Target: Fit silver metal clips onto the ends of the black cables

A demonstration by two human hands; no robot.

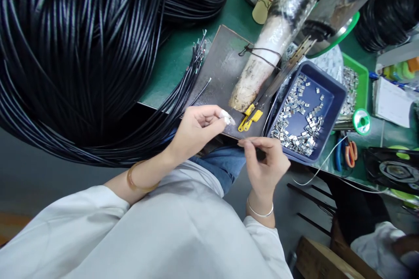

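My left hand [199,128] is closed in a pinch over the front edge of the dark board [224,56], with white wrapping on a fingertip. Whatever lies between those fingertips is too small to make out. To its right, my right hand [265,161] also has thumb and forefinger together, and their hold is hidden. A pair of yellow-tipped tools [250,117] lies on the board just beyond both hands. Beside my right hand is a blue tray [330,89] with many small metal clips [296,133]. Black cables [183,91] with stripped ends lie left of the board.
A large bundle of black cable [75,52] fills the left. A plastic-wrapped roll [262,61] lies across the board. Farther right are a green tray [360,74], a solder spool [362,121], orange-handled pliers [351,153] and a fan [393,165]. Another person's sleeve [376,244] shows at lower right.
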